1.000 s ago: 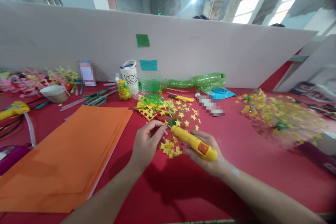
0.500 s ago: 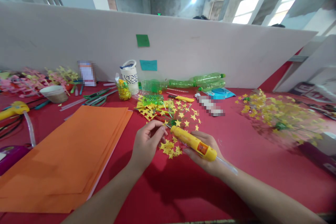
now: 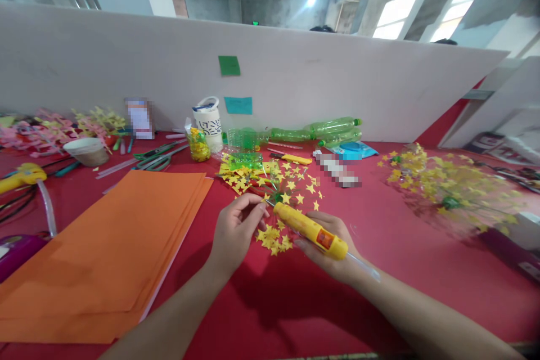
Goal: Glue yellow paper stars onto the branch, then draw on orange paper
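My right hand (image 3: 329,239) is wrapped round a yellow hot glue gun (image 3: 306,226), with a clear glue stick (image 3: 365,267) poking out of its rear end. The gun's nozzle points at the fingertips of my left hand (image 3: 238,222), where a small yellow star (image 3: 266,198) is pinched. Just below the nozzle lies a loose pile of yellow stars (image 3: 274,239) on the red table. Beyond the hands, a spray of yellow stars (image 3: 291,185) fans out on thin green strands; the gun partly hides its near side.
Orange paper sheets (image 3: 113,242) lie stacked at left, with scissors (image 3: 158,160) behind. A white tumbler (image 3: 208,126), green plastic bottles (image 3: 333,128) and a yellow cutter knife (image 3: 295,158) are toward the back. Another star spray (image 3: 422,180) is at right; a second glue gun (image 3: 23,176) is far left.
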Motion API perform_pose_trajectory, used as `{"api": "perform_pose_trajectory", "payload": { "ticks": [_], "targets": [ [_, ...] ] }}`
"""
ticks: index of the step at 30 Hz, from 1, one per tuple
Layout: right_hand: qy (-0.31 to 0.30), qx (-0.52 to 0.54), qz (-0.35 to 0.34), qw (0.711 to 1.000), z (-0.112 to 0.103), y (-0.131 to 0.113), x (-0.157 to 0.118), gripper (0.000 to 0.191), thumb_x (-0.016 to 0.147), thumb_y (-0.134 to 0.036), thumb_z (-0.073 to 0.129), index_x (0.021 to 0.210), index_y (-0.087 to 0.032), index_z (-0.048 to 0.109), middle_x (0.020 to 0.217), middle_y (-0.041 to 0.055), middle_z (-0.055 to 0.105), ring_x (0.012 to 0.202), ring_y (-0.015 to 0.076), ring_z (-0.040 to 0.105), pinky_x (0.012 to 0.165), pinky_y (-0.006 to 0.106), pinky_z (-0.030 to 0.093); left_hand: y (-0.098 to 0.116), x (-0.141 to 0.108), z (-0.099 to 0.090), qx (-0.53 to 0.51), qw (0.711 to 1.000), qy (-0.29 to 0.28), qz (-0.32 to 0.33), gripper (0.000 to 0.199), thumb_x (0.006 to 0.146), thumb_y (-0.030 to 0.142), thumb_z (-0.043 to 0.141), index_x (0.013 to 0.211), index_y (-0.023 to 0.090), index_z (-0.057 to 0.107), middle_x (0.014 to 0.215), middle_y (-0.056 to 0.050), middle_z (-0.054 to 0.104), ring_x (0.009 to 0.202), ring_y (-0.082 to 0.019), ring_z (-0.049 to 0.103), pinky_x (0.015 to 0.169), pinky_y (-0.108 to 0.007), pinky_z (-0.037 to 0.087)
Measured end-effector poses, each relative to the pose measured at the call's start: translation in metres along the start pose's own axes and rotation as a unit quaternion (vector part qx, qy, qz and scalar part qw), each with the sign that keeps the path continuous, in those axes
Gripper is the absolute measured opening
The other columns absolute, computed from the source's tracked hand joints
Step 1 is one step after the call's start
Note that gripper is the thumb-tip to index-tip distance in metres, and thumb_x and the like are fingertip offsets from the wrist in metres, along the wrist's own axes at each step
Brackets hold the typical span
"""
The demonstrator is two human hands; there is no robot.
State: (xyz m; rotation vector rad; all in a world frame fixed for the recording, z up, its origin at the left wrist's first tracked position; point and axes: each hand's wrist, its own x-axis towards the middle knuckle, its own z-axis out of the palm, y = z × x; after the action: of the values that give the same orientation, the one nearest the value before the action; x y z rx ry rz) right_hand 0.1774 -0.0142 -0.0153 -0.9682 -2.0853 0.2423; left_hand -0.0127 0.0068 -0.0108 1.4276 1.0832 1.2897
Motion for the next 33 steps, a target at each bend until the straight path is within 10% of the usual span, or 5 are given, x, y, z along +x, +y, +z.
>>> {"api": "perform_pose_trajectory", "payload": {
  "ticks": [10, 17, 21, 25, 33],
  "targets": [
    [-0.006, 0.006, 0.01, 1.0, -0.001, -0.001, 0.001, 0.025, 0.082, -0.033, 0.053, 0.061, -0.021, 0.044, 0.054, -0.0003, 0.044, 0.045, 0.0112, 0.043, 0.041, 0.028, 0.033, -0.002, -0.001, -0.001, 0.026, 1.0, -0.001, 0.01, 0.013, 0.084, 0.029, 0.052, 0.079, 0.018, 0.056, 0.068, 0.001, 0.059, 0.053, -0.01, 0.054, 0.048, -0.019, 0.043],
    [0.013, -0.028, -0.008, 0.999, -0.004, 0.0, 0.001, 0.025, 0.082, -0.031, 0.054, 0.061, -0.02, 0.049, 0.056, 0.0002, 0.047, 0.05, 0.0125, 0.046, 0.046, 0.028, 0.04, 0.0, -0.002, -0.006, 0.153, 0.979, 0.025, 0.132, 0.008, 0.081, 0.023, 0.054, 0.082, 0.018, 0.06, 0.07, 0.0, 0.058, 0.063, -0.011, 0.054, 0.062, -0.022, 0.044],
    [0.066, 0.002, -0.027, 0.997, -0.005, 0.003, 0.001, 0.005, 0.08, -0.024, 0.057, 0.078, -0.019, 0.058, 0.077, 0.0044, 0.061, 0.072, 0.0168, 0.058, 0.062, 0.029, 0.05, 0.002, -0.003, -0.002, -0.022, 0.996, -0.084, -0.015, 0.012, 0.081, 0.027, 0.053, 0.077, 0.017, 0.055, 0.063, 0.001, 0.058, 0.05, -0.01, 0.054, 0.048, -0.02, 0.042],
    [0.102, 0.024, -0.01, 0.994, -0.001, 0.005, 0.001, 0.005, 0.075, -0.016, 0.06, 0.077, -0.02, 0.059, 0.085, 0.0043, 0.06, 0.08, 0.0169, 0.061, 0.068, 0.027, 0.052, -0.002, -0.005, 0.007, -0.17, 0.944, -0.227, -0.171, 0.015, 0.081, 0.027, 0.051, 0.071, 0.016, 0.05, 0.055, 0.002, 0.056, 0.041, -0.01, 0.051, 0.038, -0.019, 0.036],
    [0.074, 0.05, -0.005, 0.996, 0.006, 0.007, 0.0, 0.007, 0.076, -0.015, 0.057, 0.079, -0.019, 0.061, 0.087, 0.0045, 0.058, 0.076, 0.0162, 0.06, 0.066, 0.027, 0.052, -0.009, -0.009, 0.012, -0.226, 0.896, -0.29, -0.249, 0.011, 0.079, 0.019, 0.046, 0.071, 0.014, 0.052, 0.052, 0.002, 0.049, 0.036, -0.008, 0.044, 0.035, -0.018, 0.03]
  ]
}}
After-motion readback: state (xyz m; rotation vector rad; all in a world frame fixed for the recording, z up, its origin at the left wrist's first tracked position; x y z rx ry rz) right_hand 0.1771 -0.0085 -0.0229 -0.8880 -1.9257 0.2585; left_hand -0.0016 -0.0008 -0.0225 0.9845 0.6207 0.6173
